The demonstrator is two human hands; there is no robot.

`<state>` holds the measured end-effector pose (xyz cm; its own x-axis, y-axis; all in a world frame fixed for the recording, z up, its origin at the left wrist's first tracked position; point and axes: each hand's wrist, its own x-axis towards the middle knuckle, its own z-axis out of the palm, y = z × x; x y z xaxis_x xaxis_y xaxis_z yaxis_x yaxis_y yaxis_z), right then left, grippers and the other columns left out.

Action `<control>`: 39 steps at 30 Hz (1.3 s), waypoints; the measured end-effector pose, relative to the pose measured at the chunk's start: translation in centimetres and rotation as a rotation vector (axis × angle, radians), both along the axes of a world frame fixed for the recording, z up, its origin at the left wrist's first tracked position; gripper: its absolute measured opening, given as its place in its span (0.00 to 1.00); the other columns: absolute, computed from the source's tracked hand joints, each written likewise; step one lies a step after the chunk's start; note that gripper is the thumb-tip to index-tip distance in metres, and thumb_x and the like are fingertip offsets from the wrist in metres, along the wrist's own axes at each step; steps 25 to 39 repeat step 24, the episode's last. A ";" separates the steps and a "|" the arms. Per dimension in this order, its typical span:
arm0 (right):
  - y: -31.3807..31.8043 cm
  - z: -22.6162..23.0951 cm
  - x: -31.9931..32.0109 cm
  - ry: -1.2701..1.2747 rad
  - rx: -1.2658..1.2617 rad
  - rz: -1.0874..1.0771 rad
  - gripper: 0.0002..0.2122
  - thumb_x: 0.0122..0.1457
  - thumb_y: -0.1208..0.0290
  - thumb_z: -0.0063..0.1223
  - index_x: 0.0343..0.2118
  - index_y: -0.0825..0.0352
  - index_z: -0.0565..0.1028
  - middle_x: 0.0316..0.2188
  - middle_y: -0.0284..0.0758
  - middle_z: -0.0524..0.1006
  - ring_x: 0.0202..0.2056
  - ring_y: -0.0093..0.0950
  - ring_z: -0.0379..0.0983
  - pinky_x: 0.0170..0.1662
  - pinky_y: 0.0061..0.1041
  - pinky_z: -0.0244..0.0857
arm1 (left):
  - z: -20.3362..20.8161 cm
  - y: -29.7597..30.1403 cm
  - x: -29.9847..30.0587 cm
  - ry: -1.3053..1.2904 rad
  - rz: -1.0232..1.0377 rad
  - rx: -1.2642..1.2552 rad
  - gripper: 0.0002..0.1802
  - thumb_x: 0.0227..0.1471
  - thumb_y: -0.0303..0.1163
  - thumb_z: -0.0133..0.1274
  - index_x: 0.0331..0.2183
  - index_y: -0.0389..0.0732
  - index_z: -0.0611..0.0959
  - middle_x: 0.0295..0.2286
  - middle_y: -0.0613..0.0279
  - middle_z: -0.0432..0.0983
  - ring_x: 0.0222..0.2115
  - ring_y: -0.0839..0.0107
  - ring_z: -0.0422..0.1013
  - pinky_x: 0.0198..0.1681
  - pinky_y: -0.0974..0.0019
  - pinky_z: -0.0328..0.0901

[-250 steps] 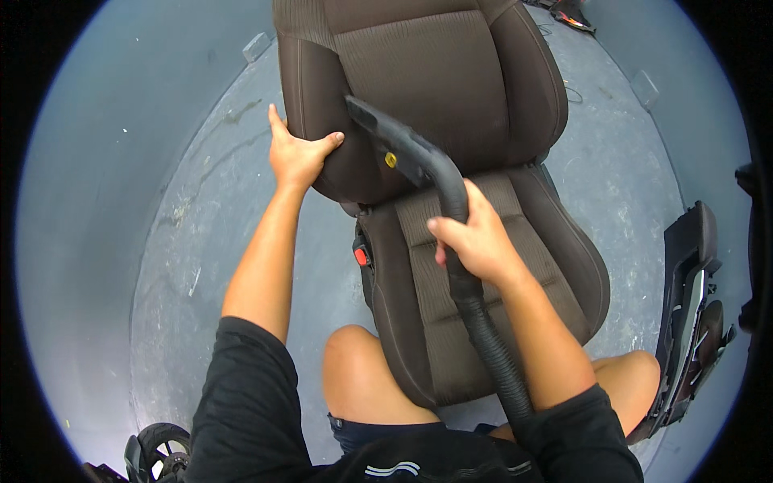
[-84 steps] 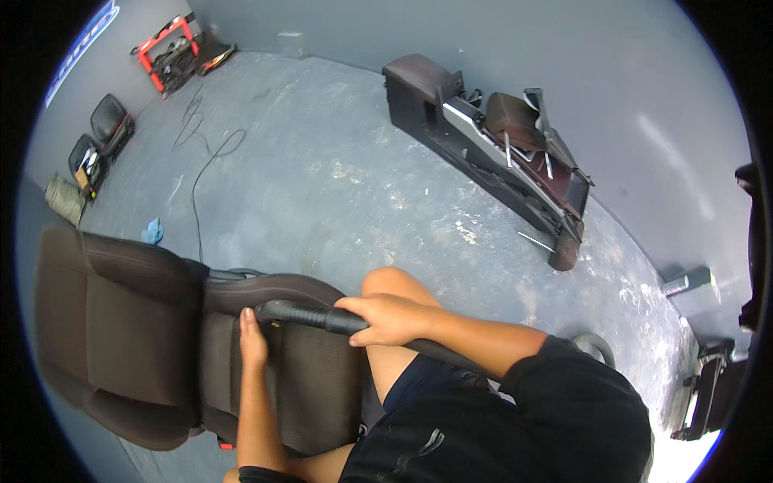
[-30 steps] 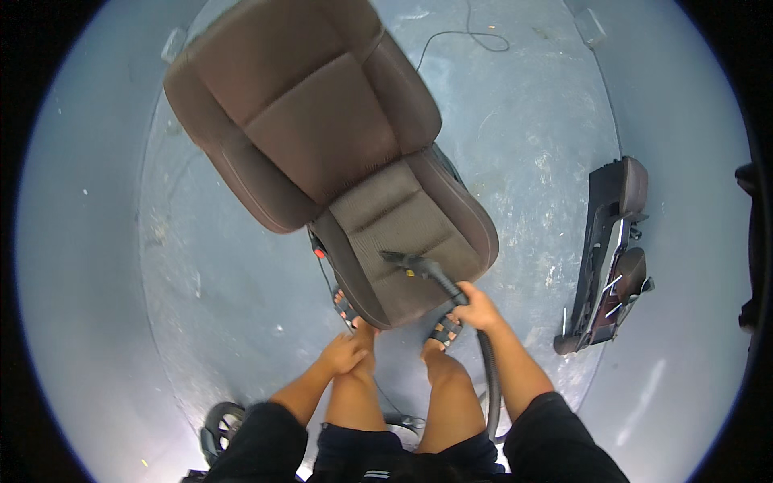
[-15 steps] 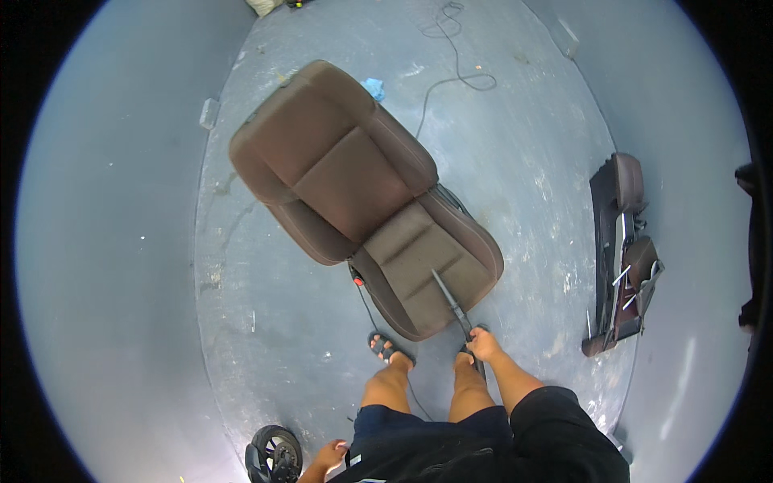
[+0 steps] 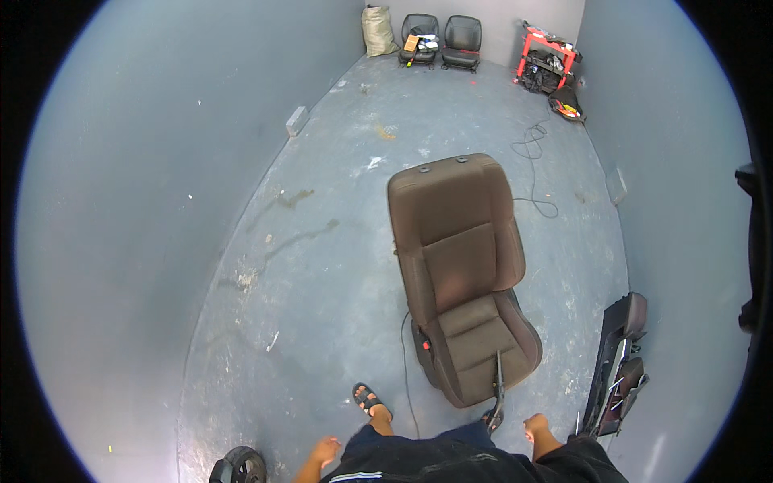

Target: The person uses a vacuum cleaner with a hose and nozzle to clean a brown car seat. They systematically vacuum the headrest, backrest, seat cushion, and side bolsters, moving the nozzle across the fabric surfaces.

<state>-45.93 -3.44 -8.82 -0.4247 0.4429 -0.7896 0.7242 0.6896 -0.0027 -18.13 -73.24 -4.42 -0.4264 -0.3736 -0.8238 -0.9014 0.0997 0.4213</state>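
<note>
A brown fabric car seat (image 5: 457,266) stands upright on the floor in front of me, its backrest on the far side. A long dark narrow nozzle (image 5: 499,378) leans on the front of its cushion, the lower end by my right foot. My right hand (image 5: 536,426) is to the right of the nozzle and apart from it, fingers loosely bent, with nothing seen in it. Low at my left side hangs my left hand (image 5: 325,451), its fingers slack and no object visible in it.
A black cable (image 5: 405,362) runs along the seat's left side. Dismantled seat parts (image 5: 616,370) lean at the right wall. A black wheel (image 5: 245,465) is at lower left. Far back are two black seats (image 5: 462,42), a sack (image 5: 378,32) and a red trolley (image 5: 547,58).
My right hand has let go of the nozzle, which now rests against the cushion. My view has lifted and turned left, bringing the far wall into sight.
</note>
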 end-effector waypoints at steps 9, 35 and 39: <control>-34.7 9.3 -11.4 0.299 -0.679 0.105 0.17 0.58 0.70 0.68 0.48 0.70 0.79 0.28 0.39 0.82 0.28 0.33 0.80 0.32 0.35 0.73 | 2.5 -24.7 -2.6 0.110 0.183 -0.230 0.24 0.59 0.32 0.59 0.54 0.30 0.84 0.38 0.48 0.85 0.38 0.61 0.79 0.42 0.58 0.73; -67.0 19.3 -43.8 0.698 -0.801 0.583 0.16 0.65 0.67 0.64 0.51 0.71 0.79 0.38 0.42 0.86 0.41 0.34 0.84 0.47 0.35 0.76 | 6.0 -37.2 -40.5 0.154 -0.144 -0.057 0.27 0.62 0.36 0.63 0.60 0.38 0.81 0.52 0.50 0.83 0.49 0.63 0.79 0.52 0.62 0.72; -67.0 19.3 -43.8 0.698 -0.801 0.583 0.16 0.65 0.67 0.64 0.51 0.71 0.79 0.38 0.42 0.86 0.41 0.34 0.84 0.47 0.35 0.76 | 6.0 -37.2 -40.5 0.154 -0.144 -0.057 0.27 0.62 0.36 0.63 0.60 0.38 0.81 0.52 0.50 0.83 0.49 0.63 0.79 0.52 0.62 0.72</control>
